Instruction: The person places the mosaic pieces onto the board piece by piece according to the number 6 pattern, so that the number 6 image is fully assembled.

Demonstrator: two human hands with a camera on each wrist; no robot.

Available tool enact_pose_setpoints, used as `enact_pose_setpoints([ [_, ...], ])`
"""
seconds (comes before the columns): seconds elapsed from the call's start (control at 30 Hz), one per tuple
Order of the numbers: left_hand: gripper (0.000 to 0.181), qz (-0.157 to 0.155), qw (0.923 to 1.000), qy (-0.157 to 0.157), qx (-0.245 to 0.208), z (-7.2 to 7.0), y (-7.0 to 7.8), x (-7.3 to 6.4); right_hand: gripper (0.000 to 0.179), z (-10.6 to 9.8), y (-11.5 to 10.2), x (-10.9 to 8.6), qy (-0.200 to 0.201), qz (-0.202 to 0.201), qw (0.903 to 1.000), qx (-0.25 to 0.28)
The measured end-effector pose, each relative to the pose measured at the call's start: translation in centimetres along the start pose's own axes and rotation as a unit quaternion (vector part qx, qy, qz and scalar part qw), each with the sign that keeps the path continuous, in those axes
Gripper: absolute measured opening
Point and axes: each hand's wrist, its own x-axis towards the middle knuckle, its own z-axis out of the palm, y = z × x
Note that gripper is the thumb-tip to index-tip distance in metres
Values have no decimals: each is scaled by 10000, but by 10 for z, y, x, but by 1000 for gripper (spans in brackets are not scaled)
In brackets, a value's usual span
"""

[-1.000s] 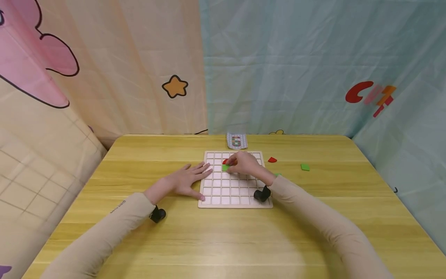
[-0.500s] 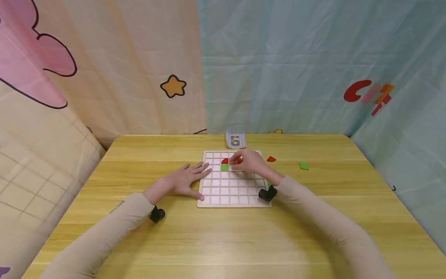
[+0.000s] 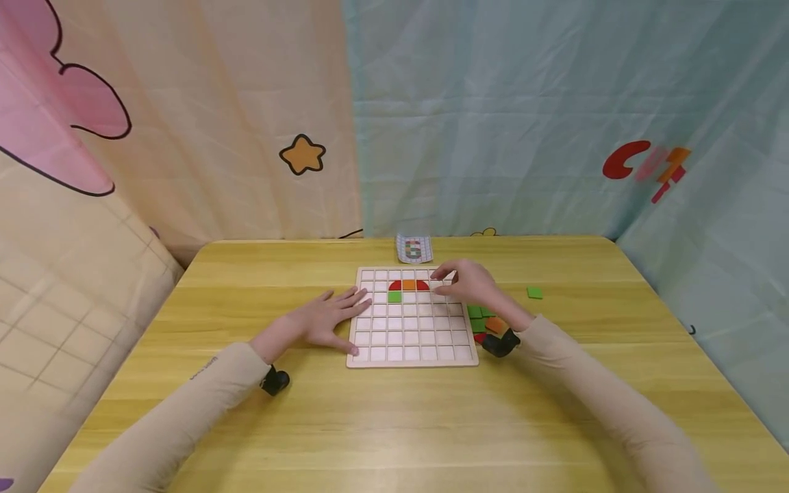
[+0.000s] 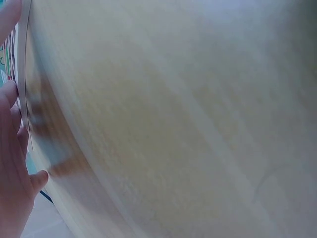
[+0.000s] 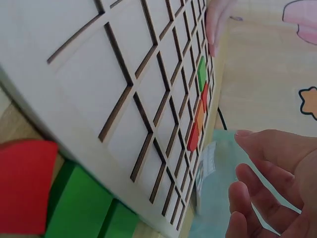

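Observation:
My left hand [image 3: 327, 318] lies with fingers spread on the left edge of a pale wooden grid board [image 3: 394, 337]. Four tiles fill cells in its upper part: a red quarter-round [image 3: 395, 285], an orange square [image 3: 409, 285], a second red quarter-round [image 3: 422, 285] and, below the first red one, a green square [image 3: 394, 296]. Over the upper right cells hovers my right hand [image 3: 473, 282], thumb and forefinger apart with nothing between them. In the right wrist view its loosely bent fingers [image 5: 247, 176] likewise hold nothing.
Beside the board's right edge lie several green tiles [image 3: 477, 325], an orange tile [image 3: 495, 324] and a red one [image 5: 25, 186], partly under the right wrist. A lone green tile [image 3: 535, 293] lies farther right. A patterned card [image 3: 414, 249] stands behind the board.
My right hand has drawn away to the right from the red and green tiles, uncovering the orange and second red tiles. Its fingers have parted. The left hand stays in place.

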Motion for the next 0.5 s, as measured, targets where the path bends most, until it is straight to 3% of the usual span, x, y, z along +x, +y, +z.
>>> enact_pose_setpoints([
  [0.5,104,18,10000,71,-11,2,-1,1,30,-22,32,-26,369,106,9992,57],
])
